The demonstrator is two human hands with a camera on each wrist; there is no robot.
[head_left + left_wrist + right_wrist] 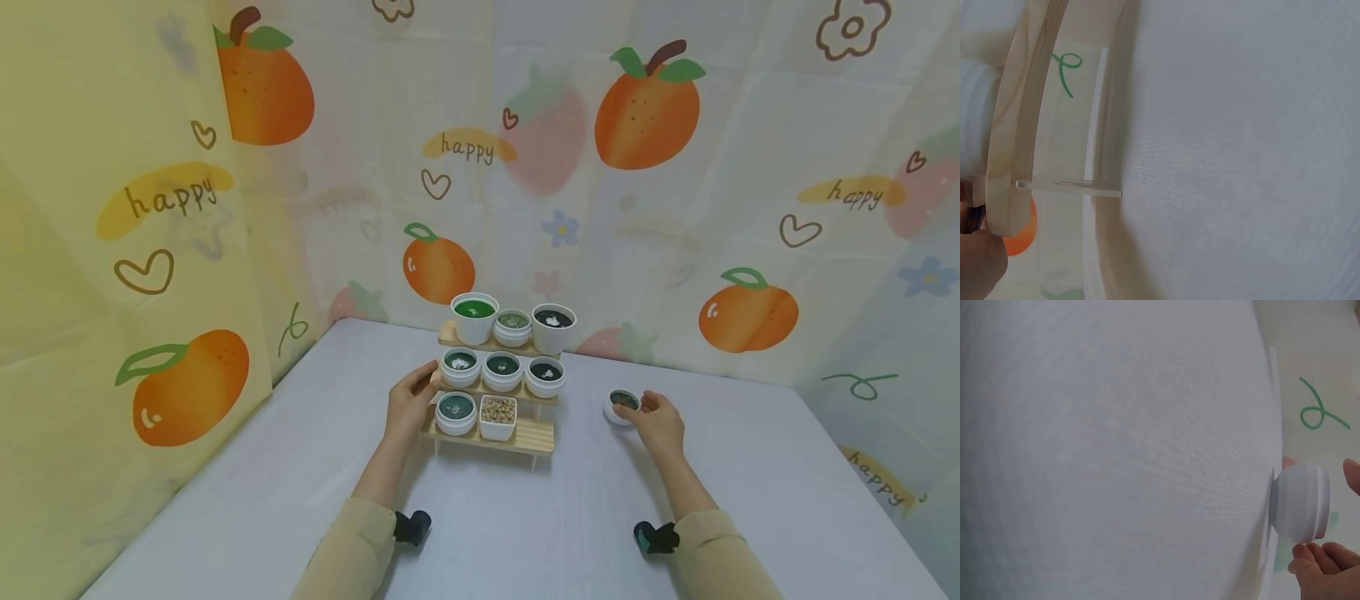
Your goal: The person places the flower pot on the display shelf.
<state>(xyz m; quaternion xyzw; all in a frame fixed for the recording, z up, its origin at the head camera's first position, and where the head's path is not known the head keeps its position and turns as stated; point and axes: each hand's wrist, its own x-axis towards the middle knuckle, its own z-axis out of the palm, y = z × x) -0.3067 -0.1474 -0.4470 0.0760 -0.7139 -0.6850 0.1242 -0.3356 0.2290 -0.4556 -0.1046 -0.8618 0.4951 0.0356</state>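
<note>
A three-tier wooden display stand (534,435) on clear legs stands mid-table, carrying small white cups and bowls. My left hand (408,403) grips its left side near the middle shelf; in the left wrist view the fingers (982,262) are at a shelf's end. To the right of the stand, a small white ribbed bowl (613,414) with a dark inside sits on the table. My right hand (660,423) is beside it, thumb over the rim. In the right wrist view, fingertips (1310,553) are right at the bowl's side, with the thumb apart from it.
The top shelf has a green-filled cup (474,310), a small bowl (513,328) and a dark-filled cup (553,327). Bowls line the middle shelf. Below are a bowl (456,413) and a square dish of grainy bits (498,417). Printed cloth (525,233) walls the table.
</note>
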